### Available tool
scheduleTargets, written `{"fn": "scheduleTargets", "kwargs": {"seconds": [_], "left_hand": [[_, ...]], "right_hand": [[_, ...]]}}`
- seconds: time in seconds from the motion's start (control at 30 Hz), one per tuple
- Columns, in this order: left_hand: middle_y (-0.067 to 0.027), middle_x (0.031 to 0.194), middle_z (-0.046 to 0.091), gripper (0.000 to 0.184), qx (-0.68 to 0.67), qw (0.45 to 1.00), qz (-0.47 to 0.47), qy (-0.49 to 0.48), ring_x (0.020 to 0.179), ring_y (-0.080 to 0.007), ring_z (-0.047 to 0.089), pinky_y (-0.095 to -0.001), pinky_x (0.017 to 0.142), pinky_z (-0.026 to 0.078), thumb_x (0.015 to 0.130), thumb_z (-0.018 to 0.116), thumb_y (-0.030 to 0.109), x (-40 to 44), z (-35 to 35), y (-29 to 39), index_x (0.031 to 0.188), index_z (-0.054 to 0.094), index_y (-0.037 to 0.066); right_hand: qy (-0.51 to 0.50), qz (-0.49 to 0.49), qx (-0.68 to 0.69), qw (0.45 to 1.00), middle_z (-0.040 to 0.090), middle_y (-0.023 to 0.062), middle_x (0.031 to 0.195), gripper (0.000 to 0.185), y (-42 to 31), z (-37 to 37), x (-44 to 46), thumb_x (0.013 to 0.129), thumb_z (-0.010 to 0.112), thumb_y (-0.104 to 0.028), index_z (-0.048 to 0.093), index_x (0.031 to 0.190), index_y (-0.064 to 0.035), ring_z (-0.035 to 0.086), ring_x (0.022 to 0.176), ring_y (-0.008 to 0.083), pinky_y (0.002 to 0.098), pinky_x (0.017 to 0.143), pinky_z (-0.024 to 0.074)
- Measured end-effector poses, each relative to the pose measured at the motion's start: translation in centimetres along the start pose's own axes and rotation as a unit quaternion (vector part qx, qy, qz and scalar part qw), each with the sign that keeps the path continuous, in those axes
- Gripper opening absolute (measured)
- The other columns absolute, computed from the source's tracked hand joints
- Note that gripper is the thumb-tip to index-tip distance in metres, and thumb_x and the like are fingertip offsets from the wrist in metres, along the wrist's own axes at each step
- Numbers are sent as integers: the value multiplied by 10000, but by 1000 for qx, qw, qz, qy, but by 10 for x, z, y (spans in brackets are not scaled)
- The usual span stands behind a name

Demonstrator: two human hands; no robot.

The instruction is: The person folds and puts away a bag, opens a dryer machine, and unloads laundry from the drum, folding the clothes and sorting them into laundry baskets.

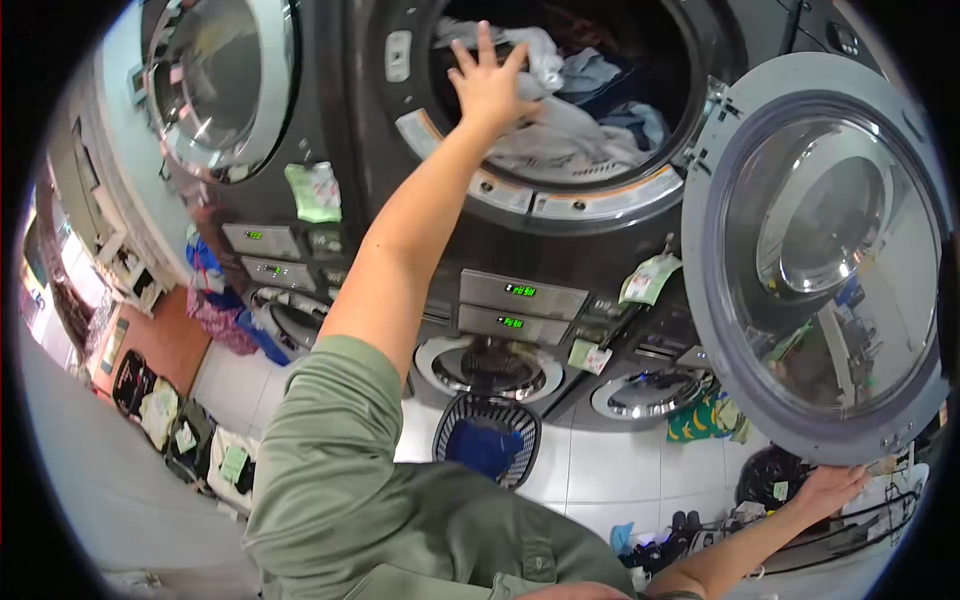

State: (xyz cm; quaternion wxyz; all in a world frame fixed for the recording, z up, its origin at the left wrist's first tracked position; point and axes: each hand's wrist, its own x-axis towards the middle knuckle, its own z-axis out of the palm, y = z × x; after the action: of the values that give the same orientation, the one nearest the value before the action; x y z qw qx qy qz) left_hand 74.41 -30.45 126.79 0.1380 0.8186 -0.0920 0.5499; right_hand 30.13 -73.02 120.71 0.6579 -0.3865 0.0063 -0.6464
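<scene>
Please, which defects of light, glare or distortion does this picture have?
Head view: strong wide-angle curving, with blackened corners; head view: bright reflections on the open glass door; head view: deep shadow inside the drum; head view: tag print too soft to read.

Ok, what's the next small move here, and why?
I'd probably ease the left hand back from the mouth of the machine before moving the door. Its spread fingers hold nothing and would be in the door's way, the laundry appears to lie inside, and the right hand is at the open door's rim.
</scene>
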Motion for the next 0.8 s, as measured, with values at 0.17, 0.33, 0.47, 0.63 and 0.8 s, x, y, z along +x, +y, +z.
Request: {"fn": "scheduleTargets", "kwargs": {"seconds": [0.17, 0.33, 0.47, 0.63, 0.8], "left_hand": [[-95, 1429, 23, 788, 66, 964, -92, -243, 1221, -514, 135, -557, 837, 389, 598, 687, 410, 3, 105, -19, 1292, 319, 352], [-128, 1375, 248, 640, 31, 944, -107, -311, 1216, -396, 289, -457, 918, 352, 738, 476, 500, -22, 196, -50, 1305, 333, 241], [-125, 1385, 232, 594, 1, 956, -50, -287, 1239, -341, 274, -422, 969, 284, 782, 428, 433, -7, 218, -51, 1312, 316, 188], [-122, 1398, 213, 538, 49, 959, -8, -278, 1267, -273, 255, -378, 1034, 200, 838, 367, 349, -10, 232, -65, 1321, 295, 122], [-186, 1103, 544, 312, 104, 874, -44, -472, 1016, -257, 542, -380, 871, 413, 794, 458, 214, -13, 174, -35, 1018, 602, 53]], "right_hand": [[17, -443, -305, 843, 451, 235, 1121, 455, 103, 91, -59, 885, 391, -266, 394, 1164, 93, 462, 1045, 341, 435, 850, 405], [-458, -338, -237, 788, 322, 226, 1278, 564, 234, 281, -128, 658, 667, -378, 509, 1115, -87, 291, 1168, 415, 480, 946, 254], [-482, -337, -353, 728, 241, 125, 1370, 632, 350, 407, -163, 649, 631, -500, 445, 1217, -294, 188, 1229, 433, 700, 858, 177], [-507, -321, -489, 633, 350, 43, 1321, 422, 457, 454, -160, 811, 489, -315, 422, 1228, -325, 216, 1248, 351, 703, 879, 146], [-516, -223, -517, 645, 305, 20, 1353, 458, 505, 450, -149, 822, 365, -135, 411, 1250, -292, 202, 1267, 302, 658, 938, 99]]}}
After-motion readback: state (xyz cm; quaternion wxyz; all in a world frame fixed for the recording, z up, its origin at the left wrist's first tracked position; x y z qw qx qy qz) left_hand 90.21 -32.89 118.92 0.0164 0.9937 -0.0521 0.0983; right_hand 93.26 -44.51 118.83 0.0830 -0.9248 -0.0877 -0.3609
